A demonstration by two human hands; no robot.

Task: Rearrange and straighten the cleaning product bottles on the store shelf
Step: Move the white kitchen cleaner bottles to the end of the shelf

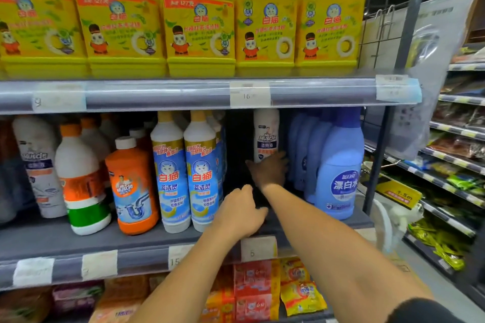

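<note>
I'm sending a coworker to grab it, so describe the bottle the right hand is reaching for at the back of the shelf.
Look at the middle shelf, under the yellow jugs. Right of the two tall blue-labelled bottles is a dark gap, before the blue bleach bottles. Deep in that gap stands one white Mr Muscle bottle, the right hand at its base; it stands alone, set far back.

Yellow jugs (199, 21), blue bleach bottle (338, 173), orange drain-cleaner bottle (132, 186)
</note>
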